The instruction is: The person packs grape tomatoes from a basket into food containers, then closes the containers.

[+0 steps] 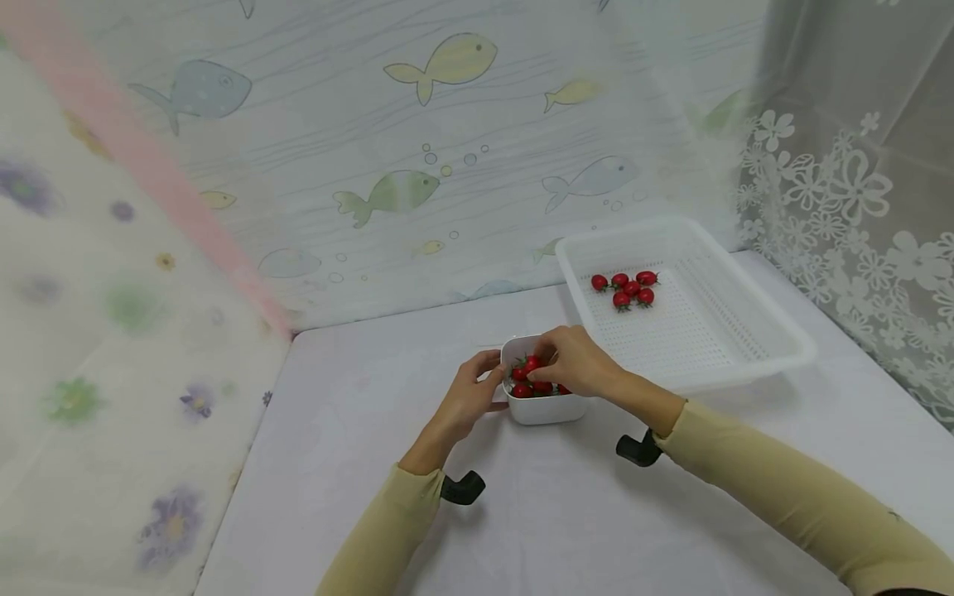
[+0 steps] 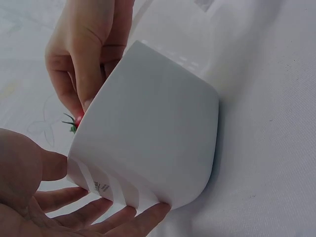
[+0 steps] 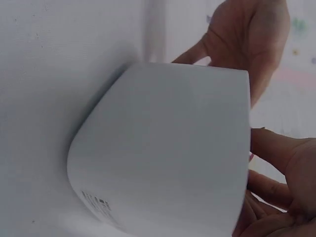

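A small white container point(image 1: 547, 411) with several cherry tomatoes point(image 1: 522, 390) stands on the white-covered table. At its left side my left hand point(image 1: 477, 385) holds it, thumb at the rim and fingers spread along the wall. My right hand point(image 1: 580, 362) reaches over the rim from the right, thumb and fingers pinching at a red tomato inside. In the left wrist view, a tomato with a green stem point(image 2: 77, 121) shows beside the right fingertips. The right wrist view shows mostly the container's wall point(image 3: 163, 148), which hides the fingertips of the right hand point(image 3: 276, 182).
Behind and to the right stands a large white perforated basket point(image 1: 775, 331), with several more cherry tomatoes point(image 1: 632, 288) in its far left part. A fish-patterned curtain point(image 1: 298, 190) hangs along the back edge, and a lace curtain point(image 1: 857, 199) on the right.
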A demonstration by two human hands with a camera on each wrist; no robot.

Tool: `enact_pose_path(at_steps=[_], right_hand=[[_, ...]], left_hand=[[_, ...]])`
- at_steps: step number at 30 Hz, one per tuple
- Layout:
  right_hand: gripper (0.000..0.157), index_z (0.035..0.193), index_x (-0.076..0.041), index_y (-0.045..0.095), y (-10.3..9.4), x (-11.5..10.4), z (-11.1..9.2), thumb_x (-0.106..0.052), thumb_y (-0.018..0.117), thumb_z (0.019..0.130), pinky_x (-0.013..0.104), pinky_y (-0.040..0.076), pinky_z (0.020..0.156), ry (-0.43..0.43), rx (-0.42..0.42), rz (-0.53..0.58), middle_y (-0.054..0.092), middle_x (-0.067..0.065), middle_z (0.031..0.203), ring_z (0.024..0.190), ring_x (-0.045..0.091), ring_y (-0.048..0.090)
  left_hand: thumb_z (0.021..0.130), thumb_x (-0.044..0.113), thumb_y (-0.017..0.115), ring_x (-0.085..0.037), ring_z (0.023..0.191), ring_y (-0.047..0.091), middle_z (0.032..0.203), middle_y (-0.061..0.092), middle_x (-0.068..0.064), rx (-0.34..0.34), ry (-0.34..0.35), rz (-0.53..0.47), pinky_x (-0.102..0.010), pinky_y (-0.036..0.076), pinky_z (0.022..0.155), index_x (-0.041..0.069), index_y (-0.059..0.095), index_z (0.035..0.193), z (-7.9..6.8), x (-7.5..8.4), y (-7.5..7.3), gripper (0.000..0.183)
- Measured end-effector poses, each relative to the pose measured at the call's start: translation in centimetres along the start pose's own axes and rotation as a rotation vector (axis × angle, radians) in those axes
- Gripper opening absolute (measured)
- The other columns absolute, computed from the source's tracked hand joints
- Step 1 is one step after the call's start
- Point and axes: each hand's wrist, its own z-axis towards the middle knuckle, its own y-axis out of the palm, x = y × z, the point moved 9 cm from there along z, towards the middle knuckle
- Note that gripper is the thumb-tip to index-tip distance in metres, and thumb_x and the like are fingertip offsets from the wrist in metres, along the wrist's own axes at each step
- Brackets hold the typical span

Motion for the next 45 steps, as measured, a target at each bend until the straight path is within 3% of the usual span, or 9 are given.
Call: enact_pose_path(at_steps=[10, 18, 27, 38, 45], right_hand=[[0.016, 0.084, -0.005, 0.07, 1.9, 0.6, 1.3, -0.018, 0.077, 0.078, 0.026, 0.05, 0.06, 0.052, 0.031, -0.075, 0.066, 0.001, 0.076, 0.072, 0.016, 0.059], [0.02, 0.076, -0.011, 0.065, 2.8, 1.2, 1.9, -0.026, 0.078, 0.078, 0.031, 0.046, 0.063, 0.103, 0.036, -0.225, 0.06, -0.003, 0.067, 0.069, 0.015, 0.055], [0.018, 0.083, -0.006, 0.069, 3.3, 1.3, 2.1, -0.021, 0.077, 0.078, 0.028, 0.05, 0.063, 0.083, 0.01, -0.216, 0.064, -0.001, 0.072, 0.07, 0.014, 0.056], [0.017, 0.085, -0.005, 0.07, 2.8, 0.6, 1.6, -0.019, 0.077, 0.079, 0.03, 0.05, 0.065, 0.05, 0.04, -0.248, 0.064, -0.001, 0.073, 0.073, 0.016, 0.058], [0.012, 0.087, -0.004, 0.068, 1.8, -0.8, 0.4, -0.011, 0.074, 0.08, 0.026, 0.047, 0.059, 0.01, -0.001, -0.166, 0.062, -0.001, 0.072, 0.068, 0.015, 0.054]], left_hand=[[0.099, 0.022, 0.048, -0.031, 0.124, 0.045, 0.139, 0.042, -0.011, 0.009, 0.0, 0.013, -0.041, 0.057, 0.074, 0.01, 0.044, 0.136, 0.2, -0.1, -0.1, 0.039], [0.099, 0.021, 0.048, -0.031, 0.124, 0.045, 0.139, 0.042, -0.011, 0.007, 0.002, 0.007, -0.041, 0.057, 0.074, 0.011, 0.046, 0.135, 0.1, -0.2, 0.0, 0.037], [0.099, 0.022, 0.048, -0.033, 0.125, 0.045, 0.14, 0.041, -0.012, 0.004, 0.014, -0.004, -0.043, 0.057, 0.075, 0.011, 0.046, 0.135, 0.0, -0.1, 0.0, 0.038], [0.1, 0.022, 0.047, -0.032, 0.124, 0.046, 0.14, 0.042, -0.011, 0.011, -0.006, 0.012, -0.039, 0.058, 0.074, 0.01, 0.044, 0.136, 0.1, -0.3, 0.0, 0.038], [0.1, 0.022, 0.047, -0.032, 0.125, 0.044, 0.14, 0.042, -0.011, 0.015, 0.004, 0.008, -0.04, 0.058, 0.074, 0.011, 0.045, 0.136, 0.1, -0.2, -0.1, 0.038]])
